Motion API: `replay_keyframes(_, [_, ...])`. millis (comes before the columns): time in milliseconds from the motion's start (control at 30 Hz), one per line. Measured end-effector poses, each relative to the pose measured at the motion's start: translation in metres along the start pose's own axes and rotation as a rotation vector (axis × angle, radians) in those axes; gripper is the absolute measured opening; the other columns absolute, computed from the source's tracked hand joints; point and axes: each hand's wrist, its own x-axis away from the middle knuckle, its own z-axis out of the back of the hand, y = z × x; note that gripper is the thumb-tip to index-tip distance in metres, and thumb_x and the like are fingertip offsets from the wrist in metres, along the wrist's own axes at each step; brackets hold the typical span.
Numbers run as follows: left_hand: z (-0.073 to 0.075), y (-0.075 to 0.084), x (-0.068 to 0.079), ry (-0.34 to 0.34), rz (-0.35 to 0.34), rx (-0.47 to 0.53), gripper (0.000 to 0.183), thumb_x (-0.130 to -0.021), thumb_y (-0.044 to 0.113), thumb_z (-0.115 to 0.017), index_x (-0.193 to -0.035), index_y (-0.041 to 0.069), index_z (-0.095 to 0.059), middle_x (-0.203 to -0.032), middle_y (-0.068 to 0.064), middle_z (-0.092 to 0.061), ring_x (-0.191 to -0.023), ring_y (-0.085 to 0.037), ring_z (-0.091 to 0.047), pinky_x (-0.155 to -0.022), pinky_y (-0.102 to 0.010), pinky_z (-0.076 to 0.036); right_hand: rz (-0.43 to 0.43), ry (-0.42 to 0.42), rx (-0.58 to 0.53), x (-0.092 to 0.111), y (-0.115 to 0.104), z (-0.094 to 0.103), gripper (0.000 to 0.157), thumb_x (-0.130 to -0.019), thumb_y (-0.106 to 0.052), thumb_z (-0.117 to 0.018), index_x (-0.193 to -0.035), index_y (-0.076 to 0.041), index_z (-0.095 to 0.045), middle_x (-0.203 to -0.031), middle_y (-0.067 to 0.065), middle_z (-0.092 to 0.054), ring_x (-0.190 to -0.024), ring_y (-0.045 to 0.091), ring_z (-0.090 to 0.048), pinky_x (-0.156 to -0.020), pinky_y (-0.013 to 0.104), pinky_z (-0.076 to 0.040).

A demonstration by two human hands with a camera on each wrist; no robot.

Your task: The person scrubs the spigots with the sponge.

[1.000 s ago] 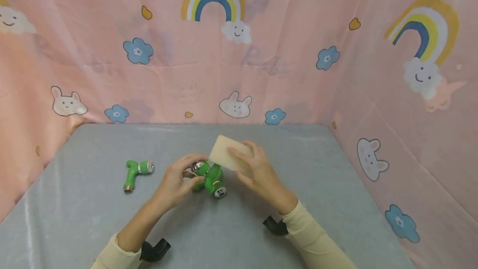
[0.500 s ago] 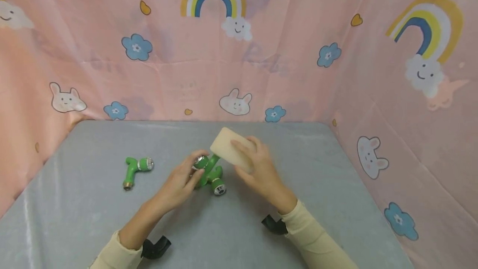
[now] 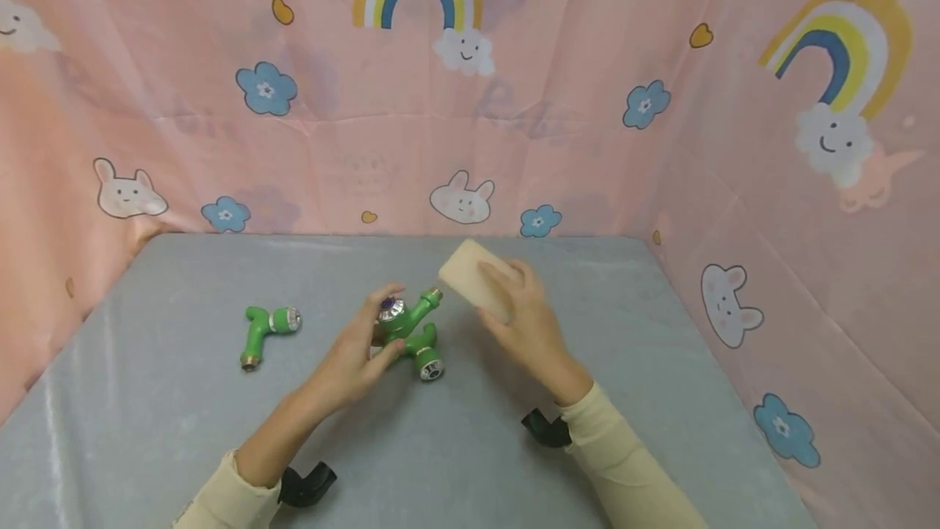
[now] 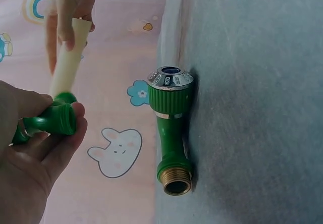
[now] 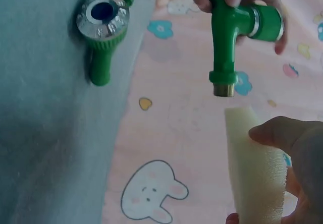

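My left hand (image 3: 345,362) holds a green tap (image 3: 416,315) by its silver-trimmed knob, fingers and thumb curled round it. The brass threaded end of this tap (image 5: 224,42) points toward my right hand (image 3: 534,333). That hand pinches a cream sponge (image 3: 470,272) between thumb and fingers, just right of the brass end. In the right wrist view a gap separates sponge (image 5: 252,168) and tap. Below the held tap, a second green tap (image 3: 424,355) lies on the table; the left wrist view shows its silver knob and brass thread close up.
A third green tap (image 3: 259,340) lies on the grey-covered table (image 3: 161,431) at the left. Pink patterned cloth (image 3: 316,145) hangs behind and at the sides. Black curved pieces (image 3: 308,486) sit by both wrists.
The sponge has moved up and to the right, off the held tap, and the brass end now shows. The held tap has risen and turned away from the second tap.
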Motion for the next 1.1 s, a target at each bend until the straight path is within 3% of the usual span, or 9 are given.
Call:
replay_keyframes(133, [0.001, -0.001, -0.002, -0.007, 0.036, 0.095, 0.079, -0.091, -0.004, -0.069, -0.154, 0.019, -0.028, -0.135, -0.024, -0.057, -0.108, -0.040, -0.071, -0.090, -0.039, -0.061, 0.027, -0.008, -0.083, 0.000, -0.002, 0.004, 0.062, -0.085, -0.013, -0.079, -0.143, -0.016, -0.058, -0.142, 0.023, -0.048, -0.125, 0.042, -0.049, -0.087, 0.052, -0.051])
replay_keyframes(300, [0.001, 0.000, -0.001, 0.024, 0.056, 0.108, 0.066, -0.090, -0.003, -0.070, -0.146, 0.011, -0.038, -0.130, -0.021, -0.064, -0.114, -0.037, -0.069, -0.095, -0.039, -0.059, 0.102, -0.113, -0.119, 0.006, -0.010, 0.001, 0.061, -0.088, -0.016, -0.076, -0.145, -0.017, -0.056, -0.143, 0.025, -0.048, -0.122, 0.042, -0.052, -0.082, 0.047, -0.054])
replay_keyframes(500, [0.002, -0.001, -0.002, 0.049, 0.063, 0.057, 0.061, -0.093, -0.001, -0.066, -0.145, 0.017, -0.040, -0.131, -0.017, -0.064, -0.120, -0.037, -0.065, -0.100, -0.050, -0.055, 0.053, -0.137, -0.089, 0.004, 0.000, 0.000, 0.062, -0.091, -0.017, -0.075, -0.148, -0.020, -0.052, -0.142, 0.022, -0.049, -0.113, 0.036, -0.057, -0.081, 0.047, -0.056])
replay_keyframes(667, [0.004, -0.005, -0.003, 0.059, 0.074, 0.124, 0.062, -0.096, -0.002, -0.061, -0.151, 0.015, -0.037, -0.138, -0.021, -0.062, -0.122, -0.041, -0.064, -0.104, -0.057, -0.051, 0.000, -0.102, -0.064, 0.001, 0.007, 0.005, 0.062, -0.090, -0.017, -0.076, -0.147, -0.019, -0.053, -0.141, 0.021, -0.049, -0.118, 0.037, -0.054, -0.086, 0.051, -0.055])
replay_keyframes(767, [0.007, -0.005, -0.004, 0.075, 0.110, 0.184, 0.061, -0.099, 0.002, -0.059, -0.154, 0.005, -0.035, -0.137, -0.024, -0.063, -0.111, -0.034, -0.070, -0.102, -0.050, -0.054, 0.019, -0.070, -0.105, 0.001, 0.005, 0.007, 0.062, -0.089, -0.014, -0.077, -0.146, -0.019, -0.054, -0.140, 0.020, -0.049, -0.120, 0.037, -0.052, -0.085, 0.049, -0.053])
replay_keyframes(933, [0.015, -0.004, -0.006, 0.114, 0.172, 0.360, 0.050, -0.103, 0.007, -0.055, -0.150, -0.004, -0.041, -0.135, -0.024, -0.064, -0.088, -0.009, -0.067, -0.082, -0.025, -0.056, 0.169, -0.116, -0.189, 0.005, -0.008, 0.002, 0.061, -0.088, -0.012, -0.076, -0.146, -0.018, -0.055, -0.141, 0.021, -0.050, -0.120, 0.036, -0.053, -0.083, 0.038, -0.052])
replay_keyframes(1100, [0.020, -0.001, -0.008, 0.198, 0.196, 0.478, 0.044, -0.103, 0.005, -0.053, -0.145, -0.006, -0.046, -0.131, -0.027, -0.065, -0.079, -0.005, -0.062, -0.073, -0.018, -0.051, 0.236, -0.162, -0.148, 0.008, -0.014, -0.005, 0.060, -0.087, -0.012, -0.076, -0.144, -0.020, -0.057, -0.141, 0.022, -0.049, -0.123, 0.038, -0.052, -0.086, 0.040, -0.054])
